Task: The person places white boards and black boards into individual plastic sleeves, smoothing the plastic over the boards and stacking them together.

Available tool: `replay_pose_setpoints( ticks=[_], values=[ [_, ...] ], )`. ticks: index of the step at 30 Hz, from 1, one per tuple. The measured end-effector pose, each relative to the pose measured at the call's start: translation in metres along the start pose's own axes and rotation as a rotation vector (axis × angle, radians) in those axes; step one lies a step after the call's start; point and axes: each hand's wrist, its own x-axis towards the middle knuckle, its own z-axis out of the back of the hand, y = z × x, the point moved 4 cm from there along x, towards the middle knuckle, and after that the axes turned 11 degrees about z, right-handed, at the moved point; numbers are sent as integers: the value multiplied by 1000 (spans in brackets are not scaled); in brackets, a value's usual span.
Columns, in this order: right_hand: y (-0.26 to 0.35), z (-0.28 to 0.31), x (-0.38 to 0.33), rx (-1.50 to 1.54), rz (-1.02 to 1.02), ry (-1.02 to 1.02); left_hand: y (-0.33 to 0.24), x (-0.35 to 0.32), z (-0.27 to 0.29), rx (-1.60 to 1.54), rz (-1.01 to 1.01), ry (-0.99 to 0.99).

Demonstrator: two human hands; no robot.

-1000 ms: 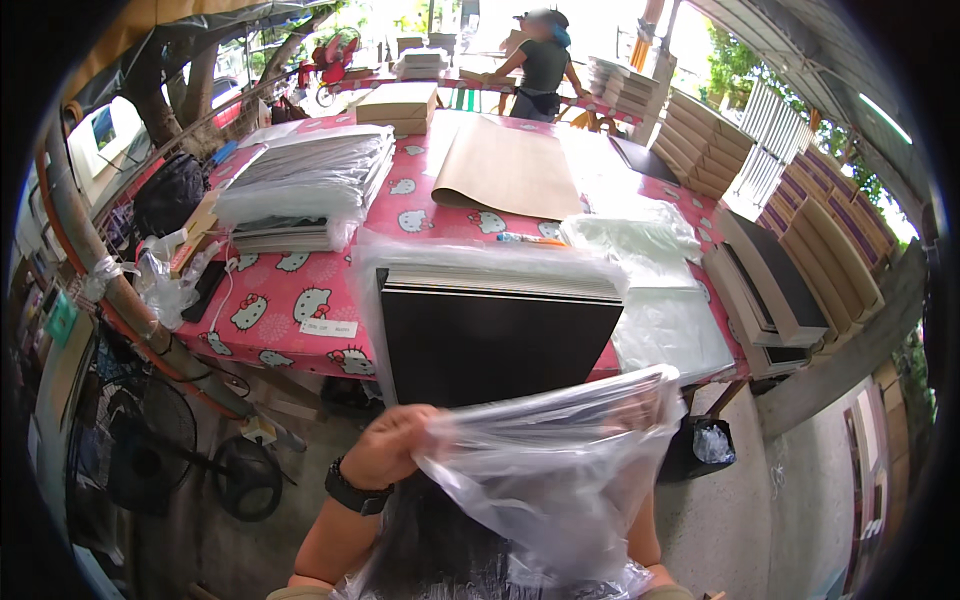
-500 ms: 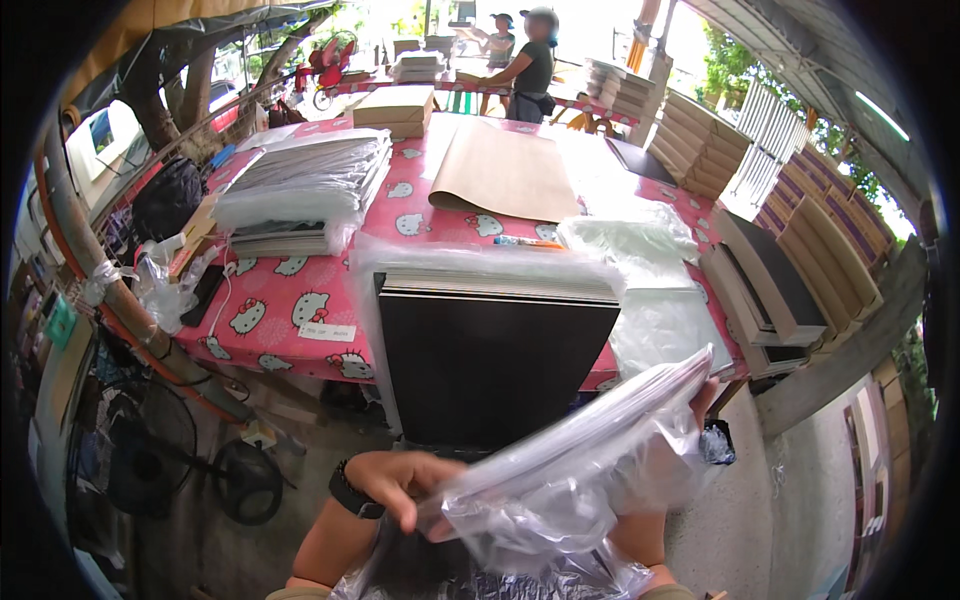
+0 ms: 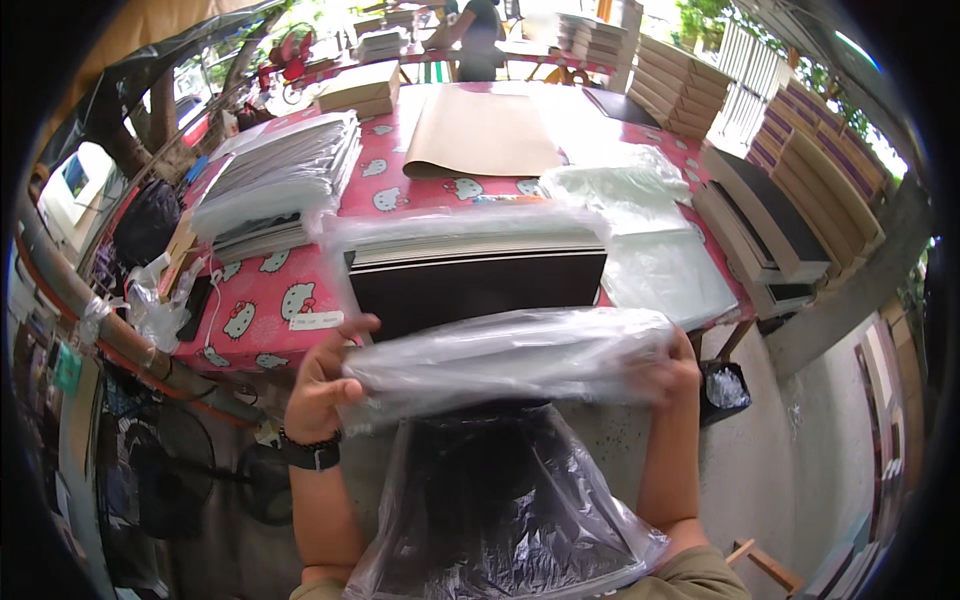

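Note:
Between my two hands is a flat bundle in clear plastic (image 3: pixel 510 350), held level and smeared by motion. My left hand (image 3: pixel 325 385), with a dark band on its wrist, has thumb and fingers around the bundle's left end. At the right end my right hand (image 3: pixel 677 370) is closed on it, fingers partly hidden and blurred. Just beyond stands a stack of black boards with pale edges (image 3: pixel 480 285), in a clear plastic sleeve; the bundle covers its lower part. Below my hands, clear plastic over something black (image 3: pixel 500 510) spreads across my lap.
A pink patterned table (image 3: pixel 240 340) carries a pile of plastic-wrapped sheets (image 3: pixel 280 175), brown paper (image 3: pixel 480 135) and loose clear bags (image 3: pixel 660 270). Dark and tan boards (image 3: pixel 765 220) stand at the right. A fan (image 3: pixel 175 470) sits low at the left. Another person (image 3: pixel 478 40) stands far off.
The plastic bundle has swung from a slant at the lower right to level in front of me. My left hand has risen to its left end. The view has tipped downward.

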Motion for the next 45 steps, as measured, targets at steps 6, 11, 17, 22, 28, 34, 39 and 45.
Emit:
replay_pose_setpoints(
  ticks=[6,11,17,22,28,34,39,45],
  values=[
    [-5,-5,35,-1175,338,-90,-29,29,0,793,-542,-753],
    [-4,-2,22,-1304,475,-31,-33,23,-5,1139,-693,-807],
    [7,-13,20,-1144,254,-179,-34,1,-14,1325,-839,-788],
    [17,-12,11,-1138,445,-160,-33,-3,-21,1311,-926,-773],
    [20,4,8,-190,-329,-62,-25,2,19,401,-373,-246],
    [-17,24,-11,-53,-426,-208,27,-8,38,-294,129,-316],
    [-79,72,-65,189,-451,-314,100,-24,85,-356,352,-133],
    [-177,120,-141,114,-654,-626,202,-30,104,-286,458,-404]
  ],
)
